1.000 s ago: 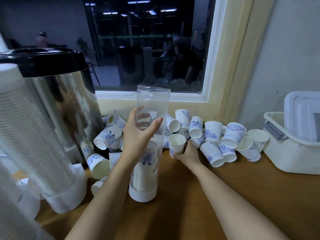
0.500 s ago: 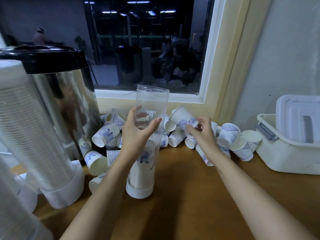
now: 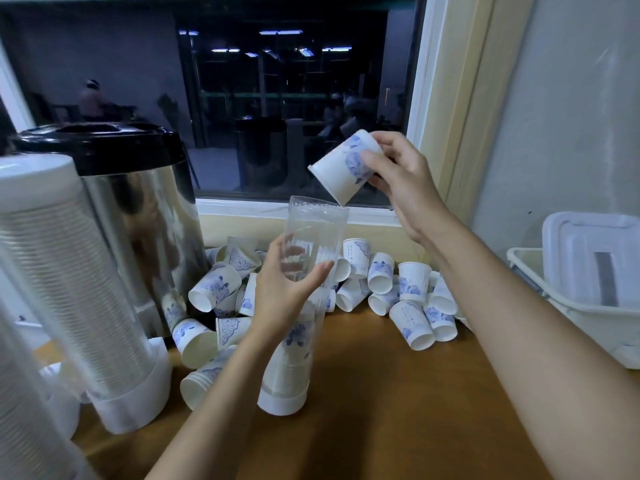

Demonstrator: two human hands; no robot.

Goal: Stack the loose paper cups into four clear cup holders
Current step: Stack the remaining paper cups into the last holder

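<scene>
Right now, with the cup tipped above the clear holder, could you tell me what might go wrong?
The paper cup in the right hand is tilted, rim near the mouth of the clear holder; it may catch there or land crooked on the stack inside. The holder, steadied only by the left hand, might tip into the loose cups behind it.

**White, Blue and Brown**

A blue flower print is seen on the white paper cup [image 3: 341, 169]. White walls with blue flowers and scrollwork are likewise shown by the loose cups [image 3: 410, 282]. The cup holder [image 3: 322, 223] is clear, capped by a white base. The urn [image 3: 138, 220] is mirrored silver under a black lid [image 3: 100, 147]. The bench [image 3: 398, 410] is brown.
</scene>
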